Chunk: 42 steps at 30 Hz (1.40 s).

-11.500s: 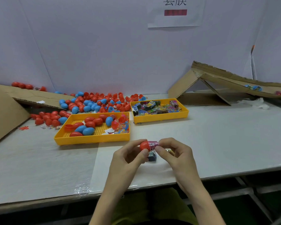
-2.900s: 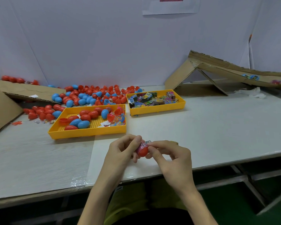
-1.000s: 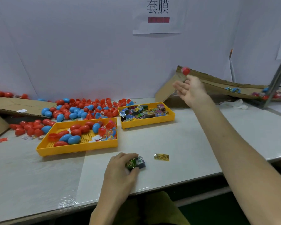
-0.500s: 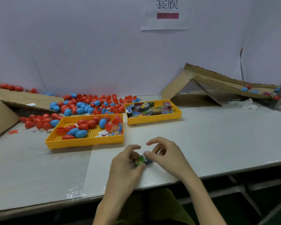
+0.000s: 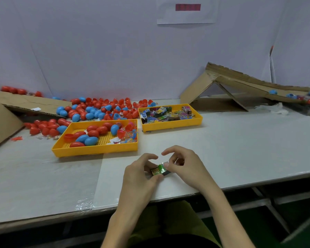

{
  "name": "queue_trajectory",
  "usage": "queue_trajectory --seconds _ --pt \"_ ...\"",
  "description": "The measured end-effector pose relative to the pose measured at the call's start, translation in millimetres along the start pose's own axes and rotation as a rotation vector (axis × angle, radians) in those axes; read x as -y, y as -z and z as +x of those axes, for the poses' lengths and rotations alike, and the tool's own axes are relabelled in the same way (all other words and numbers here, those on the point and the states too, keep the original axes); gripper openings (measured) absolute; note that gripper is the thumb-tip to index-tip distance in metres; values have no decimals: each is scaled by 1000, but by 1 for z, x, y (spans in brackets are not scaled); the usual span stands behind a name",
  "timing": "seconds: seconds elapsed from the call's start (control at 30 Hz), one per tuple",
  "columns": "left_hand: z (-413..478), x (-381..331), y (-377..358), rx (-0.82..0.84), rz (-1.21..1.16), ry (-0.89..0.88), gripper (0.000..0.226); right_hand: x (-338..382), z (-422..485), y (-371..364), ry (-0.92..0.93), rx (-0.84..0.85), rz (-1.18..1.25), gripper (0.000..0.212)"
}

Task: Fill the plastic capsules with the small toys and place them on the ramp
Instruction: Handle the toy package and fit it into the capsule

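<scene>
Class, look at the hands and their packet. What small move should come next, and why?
Probably the left hand should reach to the near yellow tray for a capsule: it and the right hand pinch only the green toy packet, no capsule.

The left hand [image 5: 140, 174] and right hand [image 5: 186, 169] are bare, and both forearms run bare from the wrists back to the bottom of the view. Below the near edge of the table [image 5: 240, 149], between the forearms, the lap is covered in olive-yellow cloth, softly creased. Further below that edge the cloth falls into shadow and reads almost black.
</scene>
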<state>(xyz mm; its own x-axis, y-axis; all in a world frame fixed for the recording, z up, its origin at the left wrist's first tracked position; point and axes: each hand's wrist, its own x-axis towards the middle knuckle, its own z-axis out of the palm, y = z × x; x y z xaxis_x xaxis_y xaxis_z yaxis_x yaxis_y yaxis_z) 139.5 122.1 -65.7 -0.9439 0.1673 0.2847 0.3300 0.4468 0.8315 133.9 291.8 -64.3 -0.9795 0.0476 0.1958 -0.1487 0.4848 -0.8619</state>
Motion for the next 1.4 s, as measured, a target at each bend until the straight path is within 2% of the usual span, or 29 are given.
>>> queue_trajectory --seconds 0.37,0.53,0.77,0.87,0.97,1.17,1.4 --pt "1 -3 -1 -10 5 32 45 3 -3 -1 31 -62 34 33" --pt "2 -2 -1 -12 4 58 42 -1 -2 6 36 -234 186 34" --pt "5 1 8 106 -56 66 53 6 -10 8 142 -143 403 33" --pt "7 2 11 86 -194 60 31 8 -11 9 150 -67 434 29" --pt "6 1 12 74 -208 15 10 10 -14 9 169 2 436 30" --pt "2 0 14 101 -255 -16 15 14 -17 12 196 77 431 31" --pt "2 2 12 94 -235 -15 12 12 -16 13 175 57 434 35"
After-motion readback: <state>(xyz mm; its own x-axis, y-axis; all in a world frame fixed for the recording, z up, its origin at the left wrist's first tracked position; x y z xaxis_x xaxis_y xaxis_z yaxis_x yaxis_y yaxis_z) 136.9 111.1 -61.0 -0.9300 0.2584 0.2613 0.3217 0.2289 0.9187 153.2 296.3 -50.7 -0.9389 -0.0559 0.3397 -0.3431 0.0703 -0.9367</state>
